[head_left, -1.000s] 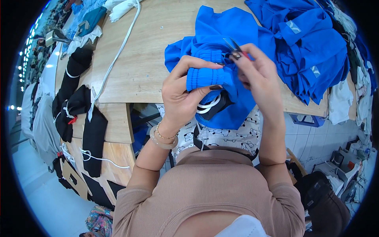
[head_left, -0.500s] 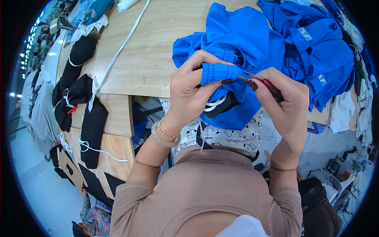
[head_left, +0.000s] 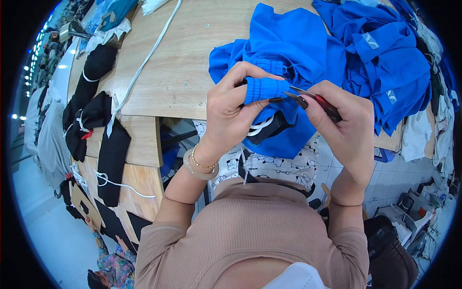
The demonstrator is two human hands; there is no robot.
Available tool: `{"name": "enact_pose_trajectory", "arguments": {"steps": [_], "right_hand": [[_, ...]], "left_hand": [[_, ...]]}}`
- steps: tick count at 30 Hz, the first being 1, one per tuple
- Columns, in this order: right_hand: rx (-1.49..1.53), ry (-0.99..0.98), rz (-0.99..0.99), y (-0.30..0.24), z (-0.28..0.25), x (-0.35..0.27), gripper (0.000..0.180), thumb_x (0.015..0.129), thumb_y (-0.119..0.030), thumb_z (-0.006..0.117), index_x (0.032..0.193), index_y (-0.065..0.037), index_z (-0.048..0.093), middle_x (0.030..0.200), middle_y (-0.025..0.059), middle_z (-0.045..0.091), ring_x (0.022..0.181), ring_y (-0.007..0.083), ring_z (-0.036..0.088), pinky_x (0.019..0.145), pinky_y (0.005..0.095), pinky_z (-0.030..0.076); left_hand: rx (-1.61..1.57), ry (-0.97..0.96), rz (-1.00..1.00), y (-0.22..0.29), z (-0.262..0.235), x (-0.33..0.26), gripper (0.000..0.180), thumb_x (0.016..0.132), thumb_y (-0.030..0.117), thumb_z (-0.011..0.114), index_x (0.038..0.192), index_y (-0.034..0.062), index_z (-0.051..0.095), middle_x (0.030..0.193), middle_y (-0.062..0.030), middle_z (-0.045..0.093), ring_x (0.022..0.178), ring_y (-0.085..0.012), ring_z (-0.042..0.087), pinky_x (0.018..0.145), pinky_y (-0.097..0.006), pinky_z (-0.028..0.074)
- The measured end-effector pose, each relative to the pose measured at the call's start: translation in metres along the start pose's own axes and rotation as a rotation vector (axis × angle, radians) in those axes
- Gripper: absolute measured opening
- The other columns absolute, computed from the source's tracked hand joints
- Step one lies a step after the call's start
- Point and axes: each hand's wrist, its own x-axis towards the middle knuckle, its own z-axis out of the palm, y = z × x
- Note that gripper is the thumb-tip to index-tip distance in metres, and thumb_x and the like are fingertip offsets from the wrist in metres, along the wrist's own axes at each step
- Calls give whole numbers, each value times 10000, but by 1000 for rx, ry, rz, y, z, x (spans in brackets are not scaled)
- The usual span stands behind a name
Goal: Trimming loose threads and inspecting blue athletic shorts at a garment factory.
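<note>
My left hand (head_left: 234, 107) pinches the ribbed elastic edge of a blue garment (head_left: 284, 53), bunched over my fingers. White drawcords and a dark lining hang below that edge. My right hand (head_left: 342, 120) holds small red-handled thread snips (head_left: 313, 98), their metal tips touching the ribbed edge just right of my left fingers. The rest of the garment lies on the wooden table (head_left: 178, 72) in front of me and drapes over its near edge toward my lap.
A pile of blue garments (head_left: 385, 53) lies at the right of the table. A white cord (head_left: 144, 62) runs across the table top. Black garments (head_left: 98, 120) with white ties lie at the left. A person in patterned clothes (head_left: 108, 255) is at the lower left.
My hands have drawn nearer to me with the garment edge. My right hand has dropped from above the fabric to its right side, snips now pointing left at the ribbed edge.
</note>
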Motion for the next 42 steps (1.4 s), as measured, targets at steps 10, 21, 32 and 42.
{"name": "enact_pose_trajectory", "arguments": {"steps": [10, 21, 32, 42], "right_hand": [[54, 29, -48, 4, 6, 3, 117, 857, -93, 613, 835, 21, 624, 620, 46, 524, 522, 68, 424, 467, 203, 293], [360, -20, 141, 11, 3, 0, 141, 864, -118, 628, 801, 2, 593, 601, 37, 508, 519, 98, 412, 458, 235, 314], [10, 46, -12, 1, 2, 4, 142, 786, -91, 702, 761, -1, 595, 591, 53, 507, 497, 109, 420, 453, 228, 314], [-17, 34, -17, 0, 2, 6, 149, 780, -96, 700, 755, -9, 582, 595, 91, 516, 472, 165, 453, 439, 266, 341]], "left_hand": [[-10, -7, -57, 4, -2, 0, 224, 724, -90, 634, 914, 7, 704, 902, -88, 617, 760, -151, 594, 625, -234, 471], [-78, 21, -74, 2, 0, -1, 176, 747, -27, 686, 916, 15, 704, 852, -61, 601, 737, -132, 566, 611, -226, 443], [4, 9, -67, 8, 0, 1, 160, 735, -29, 697, 892, -3, 687, 813, -62, 567, 710, -135, 539, 592, -226, 421], [42, 9, -31, 4, -1, 0, 159, 733, -35, 693, 889, -8, 684, 805, -64, 555, 699, -137, 530, 578, -227, 413]]}}
